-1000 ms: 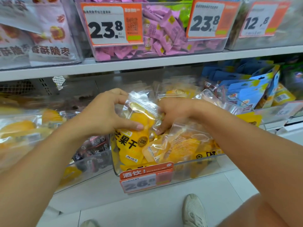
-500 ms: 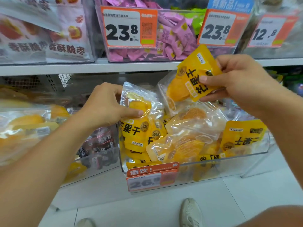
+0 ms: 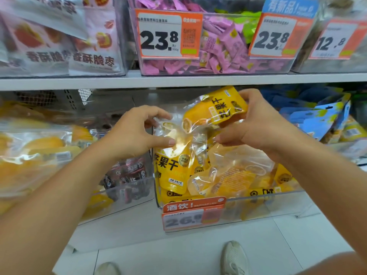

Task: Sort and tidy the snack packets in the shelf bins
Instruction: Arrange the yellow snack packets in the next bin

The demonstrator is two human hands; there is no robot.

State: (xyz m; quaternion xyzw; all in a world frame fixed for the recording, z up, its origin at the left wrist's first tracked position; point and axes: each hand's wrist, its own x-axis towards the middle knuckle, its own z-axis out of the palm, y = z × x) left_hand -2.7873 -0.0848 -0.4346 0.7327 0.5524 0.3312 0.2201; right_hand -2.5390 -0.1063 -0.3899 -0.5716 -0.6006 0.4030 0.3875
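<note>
Above the clear bin (image 3: 248, 212): right hand (image 3: 256, 124) grips a tilted yellow mango packet (image 3: 216, 112); left hand (image 3: 135, 133) pinches an upright packet (image 3: 174, 163) standing in the bin.

Glossy, crinkled clear-and-yellow plastic mango packet (image 3: 216, 114) in the right grip (image 3: 256, 124); the bin (image 3: 258, 207) below both grips is smooth clear plastic; above, a matt painted shelf (image 3: 178, 80); paper price cards (image 3: 168, 33).

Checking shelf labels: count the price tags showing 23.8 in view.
2, both on the upper shelf: one 23.8 tag on the pink-sweets bin, another 23.8 tag on the bin beside it. Others may lie outside the view.
</note>
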